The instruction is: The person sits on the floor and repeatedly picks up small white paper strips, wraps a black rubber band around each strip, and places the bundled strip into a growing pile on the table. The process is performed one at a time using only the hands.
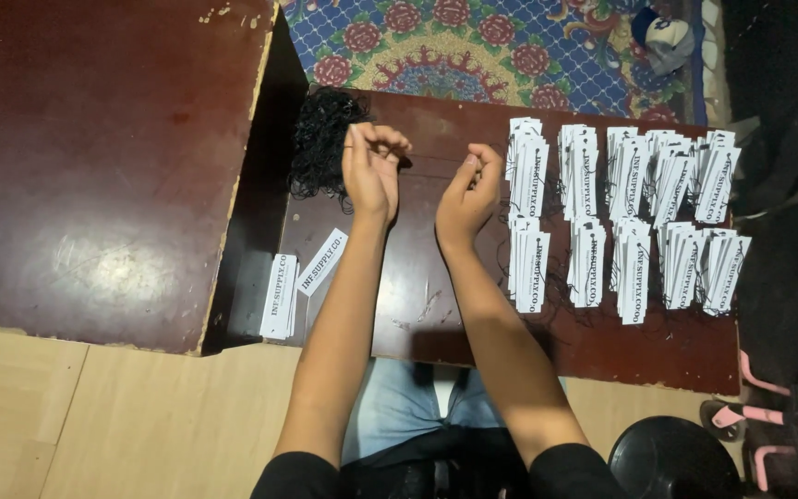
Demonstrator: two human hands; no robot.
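My left hand (371, 166) is over the dark brown board (417, 305), fingers pinched at the edge of a tangled pile of black strings (320, 139). My right hand (469, 189) hovers beside it with fingertips pinched together; a thin black thread seems to run between them, but it is too fine to tell. Several stacks of white paper tags (625, 208) with black print lie in two rows right of my right hand. A small pile of white tags (281, 296) and one loose tag (322, 261) lie at the board's left edge.
A larger dark red table (94, 166) sits to the left. A patterned blue floral rug (473, 46) lies beyond the board. A black round stool (671, 457) and pink sandals (768, 416) are at the lower right on the pale floor.
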